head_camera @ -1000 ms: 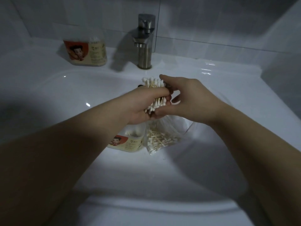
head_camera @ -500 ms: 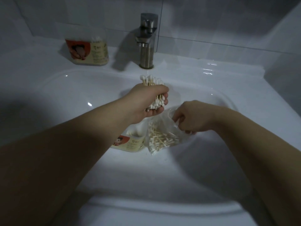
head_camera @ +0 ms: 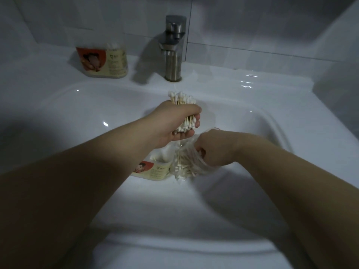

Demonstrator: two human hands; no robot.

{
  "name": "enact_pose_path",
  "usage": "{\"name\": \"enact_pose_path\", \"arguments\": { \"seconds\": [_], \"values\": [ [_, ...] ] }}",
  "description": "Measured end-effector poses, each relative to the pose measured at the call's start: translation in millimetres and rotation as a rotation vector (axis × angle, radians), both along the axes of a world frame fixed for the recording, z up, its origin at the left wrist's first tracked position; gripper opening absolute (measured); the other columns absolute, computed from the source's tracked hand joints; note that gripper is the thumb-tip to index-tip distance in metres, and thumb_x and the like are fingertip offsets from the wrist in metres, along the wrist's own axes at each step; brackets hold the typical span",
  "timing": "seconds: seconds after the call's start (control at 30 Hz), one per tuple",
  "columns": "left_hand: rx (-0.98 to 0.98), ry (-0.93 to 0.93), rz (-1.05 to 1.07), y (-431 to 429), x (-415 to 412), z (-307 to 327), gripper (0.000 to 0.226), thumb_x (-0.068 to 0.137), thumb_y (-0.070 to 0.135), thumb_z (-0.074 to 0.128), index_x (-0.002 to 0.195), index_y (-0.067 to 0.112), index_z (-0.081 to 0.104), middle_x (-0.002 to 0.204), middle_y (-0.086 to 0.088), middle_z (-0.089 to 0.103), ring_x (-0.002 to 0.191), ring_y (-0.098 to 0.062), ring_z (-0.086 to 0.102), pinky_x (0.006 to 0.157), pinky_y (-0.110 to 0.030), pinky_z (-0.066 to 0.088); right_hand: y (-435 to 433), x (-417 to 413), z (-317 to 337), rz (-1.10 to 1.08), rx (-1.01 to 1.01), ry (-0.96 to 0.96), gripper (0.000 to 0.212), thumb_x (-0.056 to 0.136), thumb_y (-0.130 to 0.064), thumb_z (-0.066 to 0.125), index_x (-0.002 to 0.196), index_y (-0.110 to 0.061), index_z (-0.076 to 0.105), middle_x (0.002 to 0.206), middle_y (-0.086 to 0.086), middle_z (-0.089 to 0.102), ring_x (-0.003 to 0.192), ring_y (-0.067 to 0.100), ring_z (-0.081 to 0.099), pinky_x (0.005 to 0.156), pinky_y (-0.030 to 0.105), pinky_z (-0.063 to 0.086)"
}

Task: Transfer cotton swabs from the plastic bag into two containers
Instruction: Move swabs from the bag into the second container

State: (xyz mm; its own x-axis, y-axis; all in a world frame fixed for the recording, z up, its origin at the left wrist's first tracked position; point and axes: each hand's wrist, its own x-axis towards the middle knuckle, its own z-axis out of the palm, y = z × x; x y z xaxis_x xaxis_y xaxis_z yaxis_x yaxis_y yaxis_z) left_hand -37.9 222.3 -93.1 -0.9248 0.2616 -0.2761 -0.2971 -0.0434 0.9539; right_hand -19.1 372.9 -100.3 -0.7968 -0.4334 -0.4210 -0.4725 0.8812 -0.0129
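My left hand (head_camera: 172,121) grips a thick bundle of cotton swabs (head_camera: 181,99) upright over the sink basin, white tips showing above and below the fist. Just below it, my right hand (head_camera: 215,150) reaches into the clear plastic bag (head_camera: 186,167), fingers curled among the loose swabs inside. An open container (head_camera: 155,169) with a red and cream label lies in the basin left of the bag, partly hidden by my left forearm. A second, matching container (head_camera: 103,62) stands on the ledge at the back left with swabs in it.
A steel faucet (head_camera: 173,49) rises at the back centre of the white sink (head_camera: 77,113). Grey tiled walls close off the back and the right side. The scene is dim, with my forearms crossing the lower basin.
My right hand let go of the bundle, dropped down to the bag and went into it. My left hand kept the bundle in nearly the same place.
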Motion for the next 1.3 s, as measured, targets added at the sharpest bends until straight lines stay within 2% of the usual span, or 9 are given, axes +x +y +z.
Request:
{"name": "enact_pose_path", "arguments": {
  "seconds": [0.2, 0.4, 0.5, 0.6, 0.77, 0.93, 1.03, 1.13, 1.3],
  "values": [
    [0.026, 0.006, 0.014, -1.0, -2.0, -0.7, 0.006, 0.093, 0.019, 0.071, 0.088, 0.016, 0.070, 0.072, 0.002, 0.071, 0.064, -0.009, 0.069, 0.058, -0.024, 0.056, 8.2, -2.7, 13.2, -0.089, -0.110, 0.112, 0.024, 0.082, -0.014, 0.057, 0.058, -0.019, 0.055, 0.062, 0.000, 0.057, 0.062, 0.021, 0.055, 0.059, 0.030, 0.043],
    [-0.010, 0.030, 0.022, -0.7, -2.2, -1.7, 0.005, 0.093, 0.017, 0.070, 0.091, 0.013, 0.072, 0.080, -0.003, 0.075, 0.073, -0.012, 0.073, 0.063, -0.026, 0.058, 17.4, 1.0, 26.6, -0.208, -0.172, 0.040, 0.025, 0.086, -0.015, 0.052, 0.068, -0.020, 0.068, 0.055, -0.012, 0.067, 0.058, 0.007, 0.065, 0.054, 0.021, 0.044],
    [-0.103, 0.041, -0.024, 0.9, -0.5, -2.7, 0.010, 0.091, 0.017, 0.071, 0.097, 0.009, 0.072, 0.093, -0.011, 0.079, 0.084, -0.019, 0.077, 0.067, -0.029, 0.060, 19.9, 1.0, 32.7, -0.230, -0.289, 0.149, 0.024, 0.086, -0.020, 0.059, 0.066, -0.027, 0.069, 0.066, -0.011, 0.071, 0.070, 0.007, 0.066, 0.065, 0.024, 0.048],
    [-0.206, 0.046, -0.051, 2.9, 1.8, -5.2, 0.023, 0.088, 0.019, 0.076, 0.106, 0.005, 0.072, 0.096, -0.013, 0.079, 0.090, -0.023, 0.078, 0.067, -0.032, 0.063, 24.3, -0.8, 37.4, -0.280, -0.428, 0.245, 0.017, 0.087, -0.025, 0.063, 0.078, -0.028, 0.077, 0.077, -0.009, 0.072, 0.081, 0.009, 0.066, 0.072, 0.027, 0.051],
    [-0.212, 0.065, -0.044, 3.7, 2.5, -8.1, 0.021, 0.089, 0.014, 0.075, 0.107, 0.004, 0.073, 0.098, -0.014, 0.079, 0.091, -0.024, 0.078, 0.071, -0.037, 0.065, 32.7, -3.1, 41.2, -0.416, -0.681, 0.277, 0.022, 0.085, -0.021, 0.060, 0.071, -0.024, 0.077, 0.050, -0.014, 0.062, 0.048, -0.001, 0.055, 0.043, 0.010, 0.036],
    [-0.026, 0.063, -0.138, 3.9, 0.9, -4.1, 0.029, 0.090, 0.017, 0.077, 0.115, 0.003, 0.072, 0.103, -0.014, 0.079, 0.098, -0.023, 0.077, 0.076, -0.037, 0.063, 30.5, -3.3, 36.6, -0.499, -0.929, 0.154, 0.027, 0.091, -0.008, 0.050, 0.071, -0.014, 0.068, 0.041, -0.013, 0.045, 0.034, 0.002, 0.036, 0.038, 0.015, 0.030],
    [-0.023, 0.064, -0.192, 3.9, 0.7, -5.3, 0.021, 0.092, 0.019, 0.075, 0.110, 0.007, 0.075, 0.097, -0.008, 0.079, 0.089, -0.017, 0.077, 0.075, -0.034, 0.062, 27.1, -6.2, 33.0, -0.565, -1.124, 0.092, 0.016, 0.091, -0.001, 0.052, 0.083, -0.011, 0.062, 0.048, -0.007, 0.052, 0.039, 0.010, 0.039, 0.040, 0.024, 0.032],
    [-0.035, 0.070, -0.184, 4.9, -1.3, -7.3, 0.009, 0.091, 0.013, 0.072, 0.099, 0.011, 0.075, 0.083, -0.005, 0.075, 0.073, -0.012, 0.071, 0.071, -0.031, 0.060, 24.0, -6.9, 30.5, -0.552, -1.216, 0.160, 0.001, 0.092, -0.008, 0.065, 0.093, -0.008, 0.065, 0.059, 0.002, 0.067, 0.044, 0.019, 0.051, 0.045, 0.030, 0.044],
    [-0.089, 0.151, -0.139, 3.8, -3.7, -8.1, 0.004, 0.087, 0.012, 0.071, 0.086, 0.015, 0.072, 0.073, -0.003, 0.070, 0.065, -0.012, 0.067, 0.061, -0.026, 0.055, 22.4, -8.3, 27.2, -0.557, -1.290, 0.172, 0.019, 0.096, -0.012, 0.063, 0.091, 0.000, 0.076, 0.070, 0.009, 0.072, 0.057, 0.022, 0.056, 0.059, 0.034, 0.052]
  ]
}}
